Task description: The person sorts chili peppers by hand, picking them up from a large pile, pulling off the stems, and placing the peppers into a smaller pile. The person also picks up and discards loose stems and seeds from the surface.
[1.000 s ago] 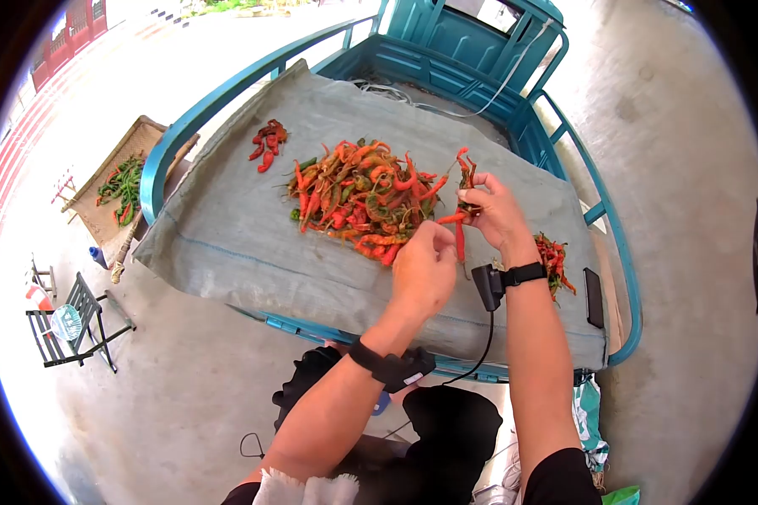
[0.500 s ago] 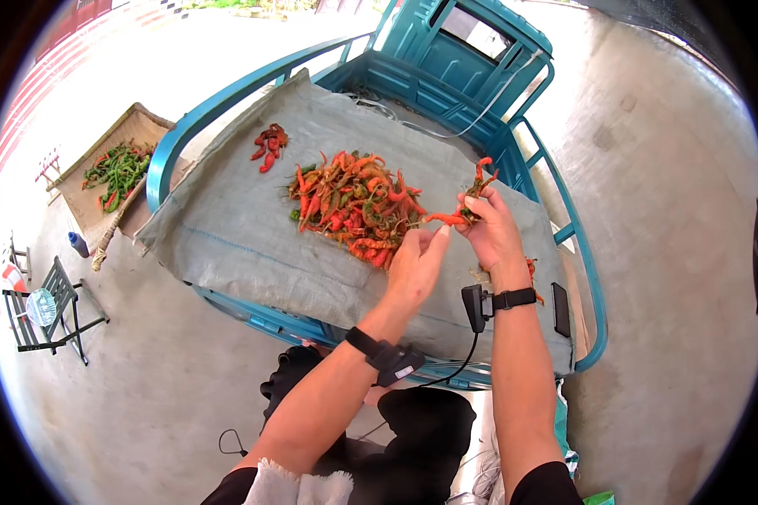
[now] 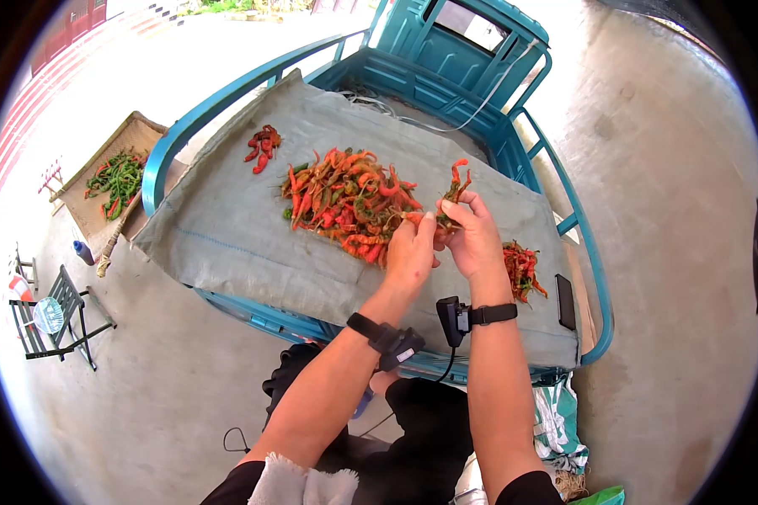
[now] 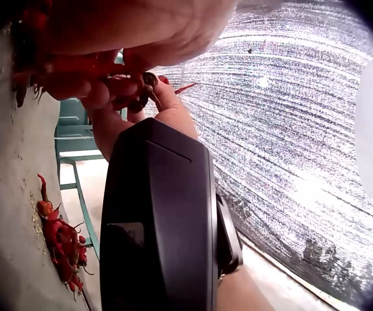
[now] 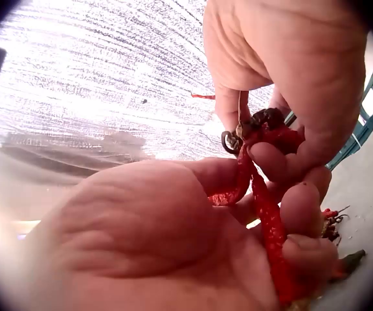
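In the head view my right hand (image 3: 476,240) pinches a small bunch of wrinkled red chili peppers (image 3: 457,179) by the stems, raised over the grey sheet (image 3: 253,257). Against it, my left hand (image 3: 409,259) grips a red chili pepper (image 5: 272,230); the right wrist view shows its fingers curled over the glossy pod. Dark, dried stems (image 5: 264,118) sit between the right thumb and fingers. Just left of both hands lies a large pile of red, orange and some green chili peppers (image 3: 345,198). In the left wrist view, the left hand's fingers partly hide the peppers.
A small red chili heap (image 3: 264,147) lies at the sheet's far left, another heap (image 3: 524,269) right of my hands, near a black phone (image 3: 565,301). Blue-green cart rails (image 3: 577,219) edge the sheet. Left of the cart stand a tray of peppers (image 3: 97,185) and a folding chair (image 3: 63,311).
My hands, apart a second ago, have come together. The left hand has taken hold of a red chili from the bunch in the right hand. The head view has shifted somewhat.
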Motion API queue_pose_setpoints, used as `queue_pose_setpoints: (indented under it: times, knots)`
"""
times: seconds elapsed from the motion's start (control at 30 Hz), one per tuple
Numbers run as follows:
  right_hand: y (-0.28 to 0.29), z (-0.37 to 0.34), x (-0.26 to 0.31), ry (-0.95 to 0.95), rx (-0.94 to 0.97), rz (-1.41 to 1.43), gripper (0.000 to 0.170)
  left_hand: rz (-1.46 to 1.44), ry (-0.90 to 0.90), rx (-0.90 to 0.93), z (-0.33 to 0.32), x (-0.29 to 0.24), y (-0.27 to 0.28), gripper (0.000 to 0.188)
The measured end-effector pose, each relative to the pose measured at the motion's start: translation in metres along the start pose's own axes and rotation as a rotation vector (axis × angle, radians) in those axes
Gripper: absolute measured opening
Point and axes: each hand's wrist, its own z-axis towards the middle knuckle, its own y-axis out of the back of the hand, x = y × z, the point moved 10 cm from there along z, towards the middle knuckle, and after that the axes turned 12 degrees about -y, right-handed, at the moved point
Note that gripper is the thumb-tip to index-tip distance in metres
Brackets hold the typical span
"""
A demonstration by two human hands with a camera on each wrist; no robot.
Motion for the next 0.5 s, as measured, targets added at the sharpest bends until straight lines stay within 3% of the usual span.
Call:
queue_pose_setpoints:
  times: [0.17,0.3,0.5]
  knots:
    - [0.027,0.001,-0.006,0.019,-0.113,0.060,0.022,0.132,-0.083,-0.085,0.006,0.019,0.001,0.030]
    - [0.055,-0.006,-0.021,-0.006,-0.201,0.119,0.021,0.325,-0.213,-0.123,0.004,0.009,0.008,0.027]
    - [0.083,-0.003,-0.044,-0.018,-0.163,0.309,0.019,0.547,-0.355,-0.146,0.002,-0.018,0.012,0.020]
